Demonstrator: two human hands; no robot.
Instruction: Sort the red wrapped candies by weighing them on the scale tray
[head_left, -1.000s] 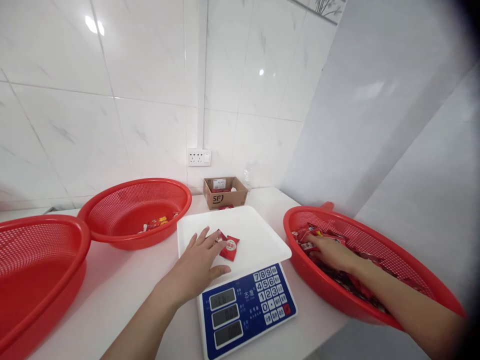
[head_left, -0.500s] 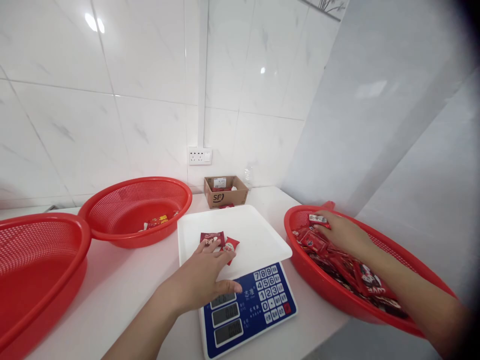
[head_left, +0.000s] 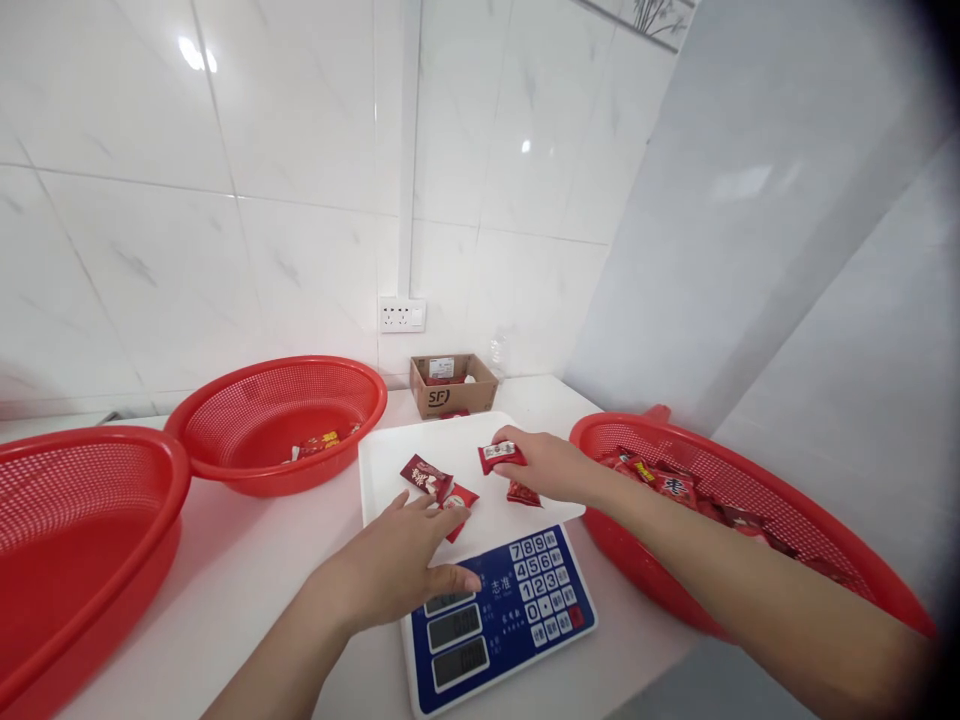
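Note:
Over the white pan [head_left: 405,440] of a digital scale [head_left: 510,620], my right hand [head_left: 540,465] grips a small red-wrapped candy [head_left: 500,456] between its fingers. Another red packet [head_left: 523,494] is just below that hand, partly covered by it. My left hand [head_left: 409,560] rests with fingers spread at the pan's near left edge. Its fingertips are by a dark red candy packet [head_left: 426,475] and a brighter red one [head_left: 459,505]; whether they touch is hard to tell.
On the right, a red basket [head_left: 637,575] holds many red packets, partly behind my right forearm. Two more red baskets stand left: the farther [head_left: 277,480] has a few packets inside, the nearer [head_left: 90,570] is cut off by the frame. A cardboard box [head_left: 454,398] sits behind the scale.
My right hand has moved left from the right basket to above the scale pan, carrying a red candy. One more red packet shows below it. My left hand has barely moved.

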